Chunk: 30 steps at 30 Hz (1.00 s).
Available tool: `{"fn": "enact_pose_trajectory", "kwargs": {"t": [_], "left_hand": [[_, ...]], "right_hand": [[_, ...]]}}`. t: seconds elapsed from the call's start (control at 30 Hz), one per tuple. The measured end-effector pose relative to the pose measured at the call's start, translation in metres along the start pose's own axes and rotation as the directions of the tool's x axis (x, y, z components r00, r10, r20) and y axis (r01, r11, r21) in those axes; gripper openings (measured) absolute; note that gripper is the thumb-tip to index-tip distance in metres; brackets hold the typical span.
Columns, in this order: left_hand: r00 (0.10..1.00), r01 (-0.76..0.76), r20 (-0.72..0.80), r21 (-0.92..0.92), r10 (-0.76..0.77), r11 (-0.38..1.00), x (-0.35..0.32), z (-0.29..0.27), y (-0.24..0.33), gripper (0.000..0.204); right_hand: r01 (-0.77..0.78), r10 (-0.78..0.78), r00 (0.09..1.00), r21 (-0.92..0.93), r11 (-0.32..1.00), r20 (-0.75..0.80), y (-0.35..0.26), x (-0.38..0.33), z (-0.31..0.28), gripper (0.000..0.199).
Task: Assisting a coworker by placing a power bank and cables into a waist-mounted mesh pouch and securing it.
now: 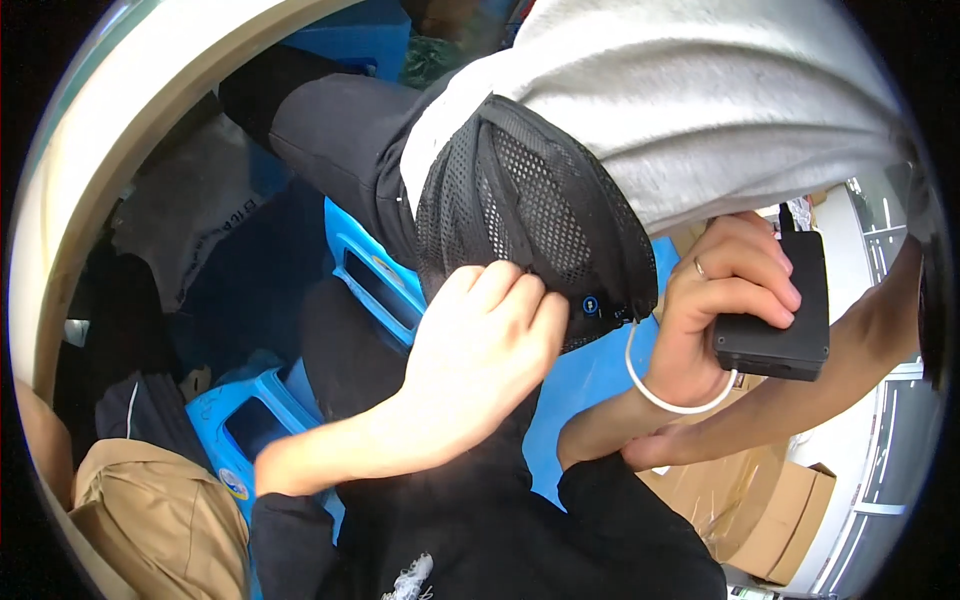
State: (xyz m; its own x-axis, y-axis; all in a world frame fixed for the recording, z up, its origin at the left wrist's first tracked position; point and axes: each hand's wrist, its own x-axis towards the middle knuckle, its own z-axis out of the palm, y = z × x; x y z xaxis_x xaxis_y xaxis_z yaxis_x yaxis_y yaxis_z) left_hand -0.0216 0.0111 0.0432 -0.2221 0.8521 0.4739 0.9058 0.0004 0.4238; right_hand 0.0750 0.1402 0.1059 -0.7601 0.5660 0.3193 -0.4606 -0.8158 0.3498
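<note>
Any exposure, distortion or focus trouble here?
Head view: fisheye framing with black corners; the pale curved rim at left is nearly washed out, the left hand brightly lit; the plastic bag sits in dim shadow; the black mesh item and black box look reasonably sharp.

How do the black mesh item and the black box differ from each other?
The mesh item is creased and perforated; the box looks rigid and flat-sided. The mesh item appears larger than the box. The left hand curls against the mesh item; the right hand holds the box. Both are black.
</note>
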Motion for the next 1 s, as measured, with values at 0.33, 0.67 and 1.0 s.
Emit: {"fn": "enact_pose_trajectory", "kwargs": {"t": [0.33,0.67,1.0], "left_hand": [[0.979,-0.147,0.175,0.228,0.108,0.963,0.019,0.018,0.022,0.013],[0.978,-0.159,0.135,0.01,0.156,0.987,0.022,-0.007,0.005,0.019],[0.999,-0.05,0.001,-0.395,0.055,0.917,-0.017,-0.033,-0.04,0.071]], "right_hand": [[0.164,-0.143,0.98,-0.156,0.974,0.14,0.008,-0.005,0.039,0.015],[0.1,-0.065,0.992,-0.344,0.934,0.111,-0.007,-0.006,0.065,0.015],[-0.295,0.405,0.913,-0.758,0.582,-0.045,-0.062,-0.028,0.035,0.027]]}}
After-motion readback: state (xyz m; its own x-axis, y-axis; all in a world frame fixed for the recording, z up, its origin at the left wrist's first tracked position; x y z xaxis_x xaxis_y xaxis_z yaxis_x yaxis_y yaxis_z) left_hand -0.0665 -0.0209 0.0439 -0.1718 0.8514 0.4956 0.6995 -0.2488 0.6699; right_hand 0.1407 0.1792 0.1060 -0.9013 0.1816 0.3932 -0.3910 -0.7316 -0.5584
